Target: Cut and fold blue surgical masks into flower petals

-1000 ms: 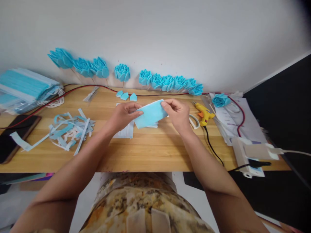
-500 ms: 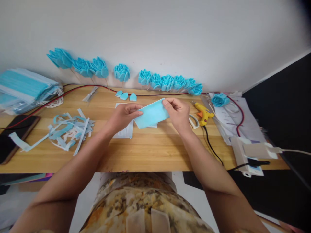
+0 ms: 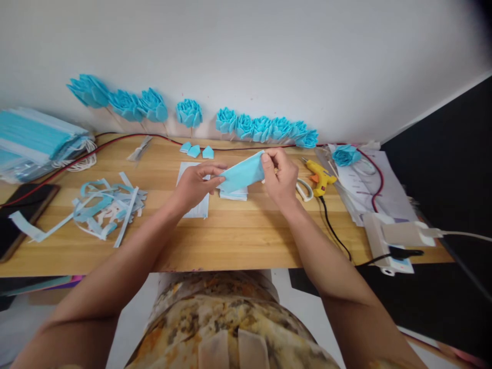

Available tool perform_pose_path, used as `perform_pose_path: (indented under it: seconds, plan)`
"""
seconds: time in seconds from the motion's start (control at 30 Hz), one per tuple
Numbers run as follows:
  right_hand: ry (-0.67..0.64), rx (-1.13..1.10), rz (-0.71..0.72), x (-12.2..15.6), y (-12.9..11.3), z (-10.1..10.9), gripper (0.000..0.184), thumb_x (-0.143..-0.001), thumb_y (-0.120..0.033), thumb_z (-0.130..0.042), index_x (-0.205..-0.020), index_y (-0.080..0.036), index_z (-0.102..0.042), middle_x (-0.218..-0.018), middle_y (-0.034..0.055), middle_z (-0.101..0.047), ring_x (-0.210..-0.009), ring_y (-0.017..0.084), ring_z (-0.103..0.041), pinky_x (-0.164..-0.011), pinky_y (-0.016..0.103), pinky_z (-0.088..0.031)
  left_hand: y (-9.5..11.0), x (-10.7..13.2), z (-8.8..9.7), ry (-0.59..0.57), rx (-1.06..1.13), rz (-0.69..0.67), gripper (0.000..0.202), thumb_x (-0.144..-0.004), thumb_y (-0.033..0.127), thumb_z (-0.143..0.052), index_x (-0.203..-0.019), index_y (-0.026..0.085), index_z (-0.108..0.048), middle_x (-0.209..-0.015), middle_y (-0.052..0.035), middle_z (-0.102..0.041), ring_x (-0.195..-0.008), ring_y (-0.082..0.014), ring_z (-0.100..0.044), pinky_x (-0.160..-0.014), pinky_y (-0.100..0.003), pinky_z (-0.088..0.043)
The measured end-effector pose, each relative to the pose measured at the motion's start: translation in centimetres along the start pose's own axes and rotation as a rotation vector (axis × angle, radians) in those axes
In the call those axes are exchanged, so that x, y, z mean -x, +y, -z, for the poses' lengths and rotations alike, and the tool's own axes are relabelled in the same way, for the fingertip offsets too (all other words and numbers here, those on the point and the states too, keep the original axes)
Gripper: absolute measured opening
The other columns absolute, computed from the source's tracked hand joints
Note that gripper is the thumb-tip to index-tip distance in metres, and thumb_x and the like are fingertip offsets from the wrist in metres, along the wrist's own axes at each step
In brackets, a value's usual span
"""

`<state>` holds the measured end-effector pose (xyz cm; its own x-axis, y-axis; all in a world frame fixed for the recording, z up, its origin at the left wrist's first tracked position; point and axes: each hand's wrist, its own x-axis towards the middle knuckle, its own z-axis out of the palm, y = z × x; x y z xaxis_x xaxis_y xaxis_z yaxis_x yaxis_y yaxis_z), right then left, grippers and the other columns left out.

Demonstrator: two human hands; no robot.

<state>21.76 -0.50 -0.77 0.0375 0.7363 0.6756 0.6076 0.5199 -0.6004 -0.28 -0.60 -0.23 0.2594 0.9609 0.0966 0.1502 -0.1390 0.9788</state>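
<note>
Sheet [image 3: 245, 173], apparently one, between two hands [image 3: 195, 185] [image 3: 281, 177]

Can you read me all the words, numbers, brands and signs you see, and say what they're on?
No text can be read clearly.
White paper sheets at the right: printed marks, too blurred to read.
Yellow pistol-shaped glue gun: a small dark mark on it, too small to read.
Thin light-blue sheet between the left hand and right hand: no writing visible.
</note>
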Motion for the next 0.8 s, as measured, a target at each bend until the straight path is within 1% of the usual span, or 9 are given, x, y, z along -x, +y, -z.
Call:
perform_pose_path:
  seconds: [0.1,0.2,0.27,0.3,0.37,0.43,0.53,0.63,0.8]
  plan:
    - [0.023,0.015,0.006,0.15,0.07,-0.05,0.025,-0.101,-0.040,-0.046,-0.090,-0.022,-0.061,-0.075,-0.0008,-0.062,-0.068,0.015,-0.055,-0.069,0.030,-0.041,0.01,0.05,-0.30,-0.002,0.175,0.082,0.025,-0.068,0.039,-0.081,-0.067,0.015,-0.073,-0.118,-0.0111,-0.073,-0.091,-0.0194,-0.067,-0.065,-0.027,-0.055]
    - [0.033,0.012,0.002,0.22,0.09,-0.09,0.026,-0.102,-0.040,-0.044,-0.091,-0.023,-0.060,-0.078,-0.0001,-0.064,-0.071,0.015,-0.056,-0.071,0.030,-0.041,-0.28,-0.10,-0.45,0.002,0.403,0.176,0.029,-0.061,0.039,-0.087,-0.073,0.016,-0.075,-0.095,-0.0063,-0.076,-0.075,-0.0143,-0.066,-0.071,-0.030,-0.058]
    - [0.042,0.015,0.009,0.26,0.14,-0.13,0.025,-0.102,-0.040,-0.044,-0.091,-0.023,-0.060,-0.078,-0.0001,-0.064,-0.071,0.015,-0.057,-0.070,0.030,-0.041,-0.54,-0.21,-0.47,-0.009,0.500,0.201,0.030,-0.058,0.037,-0.090,-0.075,0.017,-0.075,-0.079,-0.0020,-0.073,-0.072,-0.0134,-0.067,-0.079,-0.032,-0.059]
    - [0.044,0.019,0.012,0.27,0.17,-0.16,0.025,-0.102,-0.040,-0.044,-0.091,-0.023,-0.060,-0.078,-0.0001,-0.064,-0.071,0.015,-0.057,-0.070,0.030,-0.041,-0.65,-0.25,-0.47,-0.016,0.521,0.204,0.030,-0.058,0.036,-0.090,-0.075,0.018,-0.075,-0.075,-0.0007,-0.072,-0.072,-0.0136,-0.068,-0.083,-0.034,-0.059]
    - [0.042,0.025,0.009,0.29,0.22,-0.19,0.025,-0.102,-0.040,-0.044,-0.091,-0.024,-0.060,-0.077,-0.0003,-0.063,-0.070,0.015,-0.056,-0.070,0.030,-0.041,-0.79,-0.27,-0.46,-0.025,0.523,0.195,0.029,-0.060,0.036,-0.089,-0.077,0.018,-0.074,-0.073,0.0004,-0.071,-0.073,-0.0142,-0.069,-0.087,-0.035,-0.058]
    - [0.042,0.026,0.000,0.26,0.20,-0.19,0.027,-0.102,-0.042,-0.044,-0.090,-0.024,-0.060,-0.076,-0.0005,-0.062,-0.069,0.015,-0.055,-0.069,0.030,-0.041,-0.85,-0.25,-0.43,-0.023,0.508,0.189,0.030,-0.061,0.037,-0.089,-0.078,0.018,-0.074,-0.073,0.0008,-0.071,-0.072,-0.0143,-0.070,-0.087,-0.036,-0.059]
    - [0.045,0.007,-0.018,0.09,0.02,-0.10,0.028,-0.101,-0.042,-0.044,-0.087,-0.023,-0.059,-0.072,-0.0012,-0.059,-0.066,0.014,-0.053,-0.067,0.030,-0.041,-0.89,-0.21,-0.37,-0.030,0.514,0.192,0.033,-0.060,0.038,-0.091,-0.079,0.018,-0.074,-0.072,0.0013,-0.071,-0.068,-0.0138,-0.070,-0.083,-0.034,-0.060]
    - [0.035,-0.051,-0.049,-0.22,-0.19,0.09,0.027,-0.100,-0.040,-0.046,-0.084,-0.022,-0.058,-0.069,-0.0021,-0.055,-0.064,0.013,-0.050,-0.064,0.029,-0.039,-0.91,-0.18,-0.33,-0.071,0.553,0.205,0.034,-0.058,0.038,-0.093,-0.080,0.018,-0.075,-0.073,0.0014,-0.072,-0.066,-0.0132,-0.070,-0.080,-0.032,-0.060]
    - [0.004,-0.198,-0.154,-0.62,-0.04,0.25,0.026,-0.097,-0.040,-0.052,-0.081,-0.021,-0.059,-0.067,-0.0030,-0.050,-0.062,0.012,-0.045,-0.059,0.026,-0.037,-0.82,-0.06,-0.29,-0.119,0.588,0.243,0.033,-0.058,0.035,-0.094,-0.078,0.018,-0.075,-0.075,-0.0008,-0.074,-0.064,-0.0144,-0.071,-0.075,-0.031,-0.061]
